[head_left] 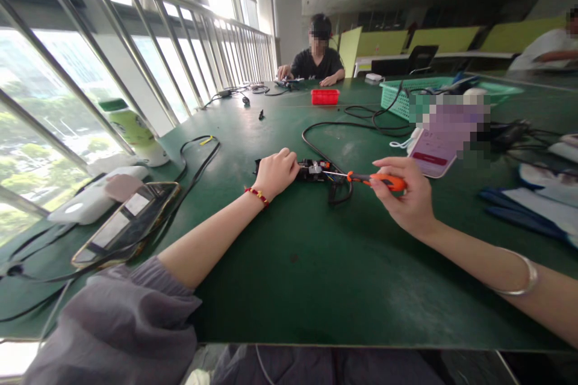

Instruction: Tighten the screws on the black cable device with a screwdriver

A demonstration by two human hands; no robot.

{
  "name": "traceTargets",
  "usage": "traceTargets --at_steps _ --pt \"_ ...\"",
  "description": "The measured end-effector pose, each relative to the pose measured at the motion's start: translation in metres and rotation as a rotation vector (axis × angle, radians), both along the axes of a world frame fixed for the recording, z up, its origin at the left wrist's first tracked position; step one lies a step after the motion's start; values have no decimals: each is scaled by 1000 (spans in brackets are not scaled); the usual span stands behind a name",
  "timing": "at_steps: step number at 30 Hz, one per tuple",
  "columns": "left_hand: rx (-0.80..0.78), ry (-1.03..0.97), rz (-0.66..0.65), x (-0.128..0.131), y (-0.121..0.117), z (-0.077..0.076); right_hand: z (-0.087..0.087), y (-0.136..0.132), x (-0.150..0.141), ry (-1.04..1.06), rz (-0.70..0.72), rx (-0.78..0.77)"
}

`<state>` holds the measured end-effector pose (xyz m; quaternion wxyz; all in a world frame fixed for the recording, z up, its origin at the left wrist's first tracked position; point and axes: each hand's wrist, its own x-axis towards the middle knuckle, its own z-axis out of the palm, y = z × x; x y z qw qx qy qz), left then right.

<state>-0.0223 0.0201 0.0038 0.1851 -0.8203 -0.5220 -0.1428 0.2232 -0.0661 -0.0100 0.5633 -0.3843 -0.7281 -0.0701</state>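
Observation:
My left hand (pixel 279 171) is closed over the left end of a black electrical device (pixel 311 169) lying on the green table. Its right part shows exposed inner parts, thin wires and a small orange piece. Between the fingers of my right hand (pixel 404 195) is a screwdriver (pixel 383 181) with an orange and black handle. The screwdriver lies nearly level, its thin shaft pointing left, with the tip at the device's exposed part. A black cable (pixel 309 132) loops on the table behind the device. What my left fingers cover is hidden.
A phone (pixel 129 222), a white power bank (pixel 90 201) and a green-capped bottle (pixel 133 129) are at left. A propped phone (pixel 433 150) and a green basket (pixel 397 99) stand at right. Farther back are a red box (pixel 325 97) and a seated person (pixel 318 60).

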Motion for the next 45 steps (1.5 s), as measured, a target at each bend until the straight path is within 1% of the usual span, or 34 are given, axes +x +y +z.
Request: traceTargets --at_steps 4,9,11,13,15,20,25,31,35,37,41,43,45 --pt "10 3 -3 0 0 -1 -2 2 0 68 76 48" --pt "13 4 -4 0 0 0 2 -1 -1 -37 -20 -30" --pt "12 0 -6 0 0 0 2 -1 -1 -13 -8 0" --pt "15 -2 -9 0 0 0 2 0 -1 26 36 51" --pt "16 -4 -11 0 0 0 2 0 -1 34 61 64" --pt "21 -4 -15 0 1 -1 2 -2 -1 -48 -8 -32" --pt "30 -1 -16 0 1 -1 1 1 -1 55 46 78" --pt "6 -6 -5 0 0 -1 3 0 -1 -28 -60 16" --pt "7 -6 -8 0 1 -1 1 2 0 49 2 59" --pt "6 -8 -6 0 1 -1 0 2 0 44 28 56" --pt "1 -9 -4 0 0 -1 1 1 -1 -31 -23 36" --pt "6 -5 -5 0 1 -1 1 1 -1 -18 -24 43" --pt "12 -1 -7 0 1 -1 0 1 -1 25 7 62"
